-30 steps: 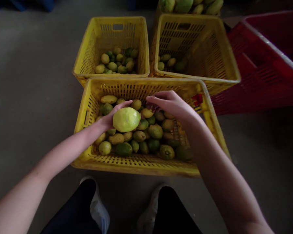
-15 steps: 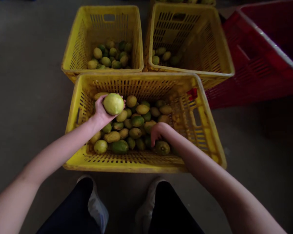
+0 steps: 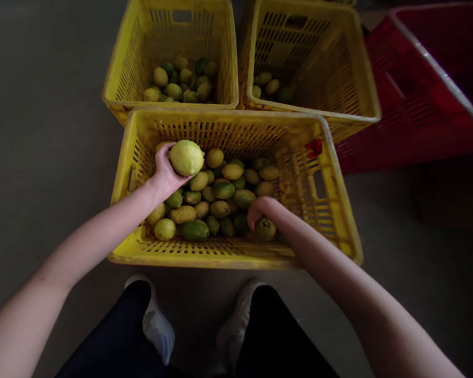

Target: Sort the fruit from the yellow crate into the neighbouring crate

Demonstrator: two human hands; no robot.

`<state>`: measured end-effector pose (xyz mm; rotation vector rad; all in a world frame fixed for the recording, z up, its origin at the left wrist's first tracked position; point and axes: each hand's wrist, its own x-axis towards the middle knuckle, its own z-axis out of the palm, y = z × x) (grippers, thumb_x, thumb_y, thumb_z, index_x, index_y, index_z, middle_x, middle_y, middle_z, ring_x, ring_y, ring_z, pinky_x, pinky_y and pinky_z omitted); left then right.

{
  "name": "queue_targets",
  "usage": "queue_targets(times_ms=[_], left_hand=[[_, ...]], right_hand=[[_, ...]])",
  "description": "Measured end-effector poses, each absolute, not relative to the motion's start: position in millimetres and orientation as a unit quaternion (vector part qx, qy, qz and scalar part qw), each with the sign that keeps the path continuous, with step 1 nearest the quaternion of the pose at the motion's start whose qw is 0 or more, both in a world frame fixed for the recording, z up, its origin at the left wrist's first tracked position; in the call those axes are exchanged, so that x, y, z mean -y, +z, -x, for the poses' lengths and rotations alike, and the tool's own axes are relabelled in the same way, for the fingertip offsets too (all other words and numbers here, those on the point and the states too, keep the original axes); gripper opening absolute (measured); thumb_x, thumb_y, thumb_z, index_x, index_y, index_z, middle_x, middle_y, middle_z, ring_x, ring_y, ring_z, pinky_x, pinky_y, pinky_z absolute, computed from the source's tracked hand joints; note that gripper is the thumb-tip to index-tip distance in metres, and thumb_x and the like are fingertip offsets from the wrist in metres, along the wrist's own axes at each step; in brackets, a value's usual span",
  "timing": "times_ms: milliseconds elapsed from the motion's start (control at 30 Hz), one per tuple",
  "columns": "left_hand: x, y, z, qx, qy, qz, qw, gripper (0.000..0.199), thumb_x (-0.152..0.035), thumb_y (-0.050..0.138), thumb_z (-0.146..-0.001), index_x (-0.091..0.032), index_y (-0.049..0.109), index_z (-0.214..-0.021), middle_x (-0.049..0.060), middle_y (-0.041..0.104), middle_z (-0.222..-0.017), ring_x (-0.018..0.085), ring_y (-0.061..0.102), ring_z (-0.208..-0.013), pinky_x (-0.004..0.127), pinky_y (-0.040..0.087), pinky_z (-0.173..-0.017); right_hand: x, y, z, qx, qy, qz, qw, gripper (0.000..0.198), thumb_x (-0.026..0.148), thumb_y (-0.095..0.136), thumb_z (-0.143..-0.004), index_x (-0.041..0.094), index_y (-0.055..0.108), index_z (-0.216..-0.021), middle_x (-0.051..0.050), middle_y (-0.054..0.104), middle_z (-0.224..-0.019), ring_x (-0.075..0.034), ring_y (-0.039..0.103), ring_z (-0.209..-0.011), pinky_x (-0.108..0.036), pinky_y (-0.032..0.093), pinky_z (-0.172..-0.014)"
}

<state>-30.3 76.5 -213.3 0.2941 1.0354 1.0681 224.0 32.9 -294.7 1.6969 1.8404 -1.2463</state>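
My left hand (image 3: 167, 169) is closed around a large pale yellow-green lemon (image 3: 186, 157), raised over the left part of the front yellow crate (image 3: 236, 260). Inside that crate my right hand (image 3: 259, 211) bends downward, its fingers curled against the upper left side of a greenish lemon (image 3: 265, 230). Most of its fingertips are hidden. Around both hands lie several loose lemons, among them a dark green one (image 3: 195, 230) and a yellow one (image 3: 232, 171).
Behind the front crate stand a left yellow crate (image 3: 114, 79) and a right yellow crate (image 3: 374, 100), both with lemons low inside. A red crate (image 3: 382, 79) stands at the far right. My shoes (image 3: 157, 325) are on the floor just before the front crate.
The view has shifted slightly, with the crates higher in the picture. My right hand has come down closer around the greenish lemon. My left hand still holds its lemon, turned a little.
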Motion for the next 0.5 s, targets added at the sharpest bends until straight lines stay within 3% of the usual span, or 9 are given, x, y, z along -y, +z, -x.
queue_targets(times_ms=[67, 133, 200, 333, 500], left_hand=[[-77, -211, 28, -0.468, 0.495, -0.092, 0.727, 0.035, -0.041, 0.044, -0.083, -0.022, 0.065, -0.104, 0.006, 0.074, -0.089, 0.028, 0.071, -0.1, 0.038, 0.06, -0.077], [-76, -208, 26, -0.464, 0.503, -0.056, 0.727, 0.032, -0.039, 0.045, -0.082, -0.022, 0.065, -0.1, 0.006, 0.073, -0.086, 0.029, 0.071, -0.097, 0.037, 0.06, -0.074], [-75, -205, 25, -0.462, 0.506, -0.036, 0.728, 0.029, -0.037, 0.046, -0.081, -0.022, 0.065, -0.098, 0.006, 0.073, -0.086, 0.029, 0.071, -0.096, 0.037, 0.06, -0.073], [-74, -204, 23, -0.472, 0.507, -0.021, 0.721, 0.026, -0.037, 0.05, -0.08, -0.022, 0.065, -0.095, 0.007, 0.073, -0.087, 0.029, 0.071, -0.093, 0.037, 0.06, -0.071], [-75, -208, 24, -0.486, 0.504, -0.018, 0.714, 0.023, -0.037, 0.052, -0.079, -0.023, 0.064, -0.094, 0.006, 0.073, -0.089, 0.028, 0.071, -0.093, 0.036, 0.06, -0.072]], right_hand=[[-43, -284, -239, -0.579, -0.509, -0.588, 0.244, 0.029, 0.039, 0.086, -0.054, 0.019, 0.072, -0.07, -0.005, 0.069, -0.067, -0.032, 0.07, -0.072, -0.048, 0.059, -0.066], [-53, -272, -252, -0.549, -0.533, -0.595, 0.245, 0.027, 0.035, 0.087, -0.054, 0.017, 0.068, -0.063, -0.008, 0.069, -0.065, -0.032, 0.069, -0.071, -0.046, 0.058, -0.066], [-62, -263, -258, -0.575, -0.52, -0.612, 0.157, 0.026, 0.038, 0.083, -0.063, 0.018, 0.067, -0.065, -0.01, 0.072, -0.074, -0.032, 0.069, -0.078, -0.044, 0.057, -0.072], [-73, -263, -253, -0.608, -0.444, -0.656, -0.049, 0.028, 0.044, 0.075, -0.073, 0.021, 0.068, -0.088, -0.009, 0.073, -0.102, -0.031, 0.067, -0.1, -0.041, 0.054, -0.086], [-77, -281, -244, -0.582, -0.298, -0.724, -0.218, 0.039, 0.044, 0.074, -0.07, 0.02, 0.064, -0.099, -0.011, 0.071, -0.099, -0.031, 0.065, -0.1, -0.046, 0.051, -0.093]])
